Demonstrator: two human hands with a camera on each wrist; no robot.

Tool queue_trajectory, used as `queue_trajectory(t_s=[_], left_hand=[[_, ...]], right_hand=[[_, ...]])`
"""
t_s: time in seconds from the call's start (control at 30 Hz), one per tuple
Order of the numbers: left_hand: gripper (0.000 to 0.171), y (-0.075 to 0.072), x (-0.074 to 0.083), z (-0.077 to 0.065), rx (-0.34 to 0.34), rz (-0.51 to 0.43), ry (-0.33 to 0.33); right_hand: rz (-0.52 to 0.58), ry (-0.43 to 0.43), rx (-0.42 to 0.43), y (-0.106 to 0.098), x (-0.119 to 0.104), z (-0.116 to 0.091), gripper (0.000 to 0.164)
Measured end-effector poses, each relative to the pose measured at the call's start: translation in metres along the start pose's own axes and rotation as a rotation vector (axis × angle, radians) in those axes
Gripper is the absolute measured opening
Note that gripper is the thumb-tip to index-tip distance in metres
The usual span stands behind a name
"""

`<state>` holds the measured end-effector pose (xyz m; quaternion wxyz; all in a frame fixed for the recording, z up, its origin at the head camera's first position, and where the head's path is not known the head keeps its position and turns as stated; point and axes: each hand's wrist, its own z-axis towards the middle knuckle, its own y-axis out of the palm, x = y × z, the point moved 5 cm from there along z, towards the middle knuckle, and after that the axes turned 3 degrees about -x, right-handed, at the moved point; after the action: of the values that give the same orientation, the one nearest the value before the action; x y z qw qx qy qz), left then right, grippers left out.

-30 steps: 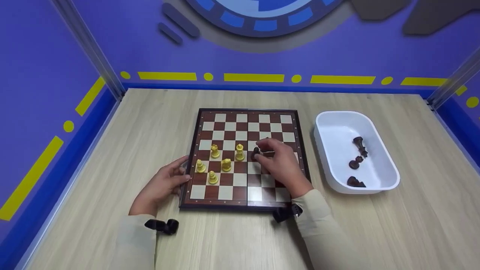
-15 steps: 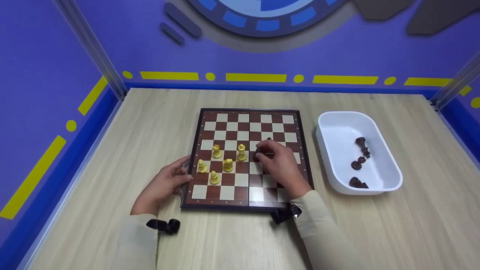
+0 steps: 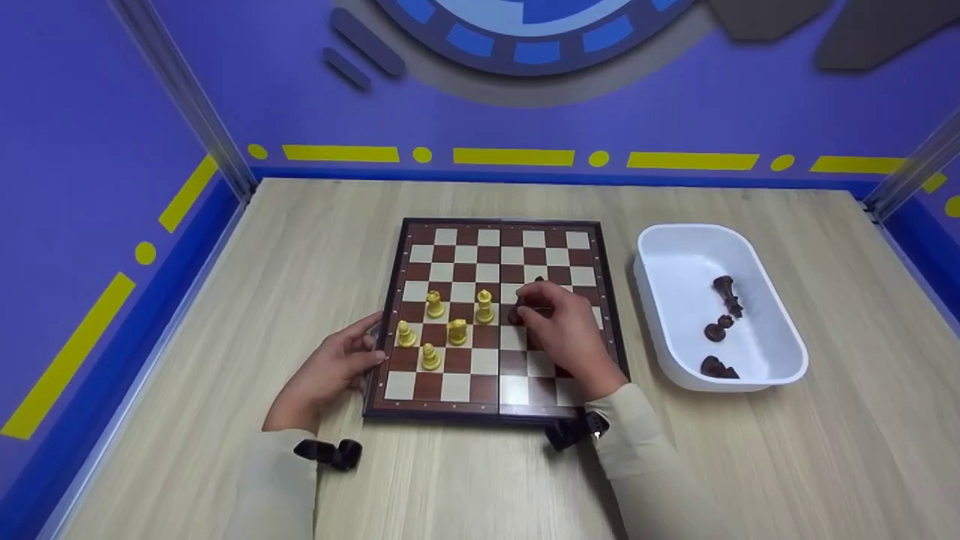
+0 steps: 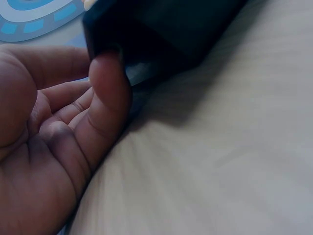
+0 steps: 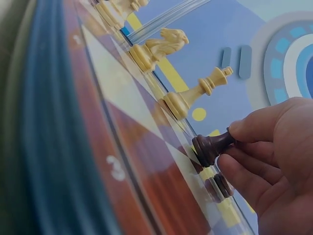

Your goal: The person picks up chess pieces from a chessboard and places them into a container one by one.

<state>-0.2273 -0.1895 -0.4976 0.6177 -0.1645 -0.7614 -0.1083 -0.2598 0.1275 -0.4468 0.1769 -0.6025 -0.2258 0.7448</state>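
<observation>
A chessboard (image 3: pixel 463 235) lies on the table, with yellow pieces on its left half: a king (image 3: pixel 484 309), a knight (image 3: pixel 457 333) and several others. My right hand (image 3: pixel 566 326) pinches the upper part of a dark chess piece (image 5: pixel 210 148). Its base is right at the board's surface, one file to the right of the king. The fingers hide its top, so I cannot tell its kind. Another dark piece (image 5: pixel 221 186) stands behind that hand, mostly covered in the head view. At the board's left edge, my left hand (image 3: pixel 330 371) grips the rim between thumb and fingers.
Right of the board stands a white tub (image 3: pixel 675 259) with dark chess pieces lying in it, among them a tall one (image 3: pixel 726 294) and a pawn (image 3: pixel 716 330). Blue walls (image 3: pixel 510 112) enclose the table (image 3: pixel 322 247) at the back and sides.
The head view has shifted slightly. Both hands keep nearly the same places on the board, the right fingers staying on the dark piece.
</observation>
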Motion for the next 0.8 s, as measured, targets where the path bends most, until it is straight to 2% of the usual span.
queue_trajectory(t_s=[0.53, 0.8], left_hand=[[0.069, 0.000, 0.000, 0.000, 0.013, 0.012, -0.020], [0.070, 0.002, 0.001, -0.001, 0.019, -0.001, -0.024]], right_hand=[[0.059, -0.034, 0.024, -0.024, -0.014, -0.005, 0.018], [0.078, -0.030, 0.050, -0.039, -0.018, -0.008, 0.022]])
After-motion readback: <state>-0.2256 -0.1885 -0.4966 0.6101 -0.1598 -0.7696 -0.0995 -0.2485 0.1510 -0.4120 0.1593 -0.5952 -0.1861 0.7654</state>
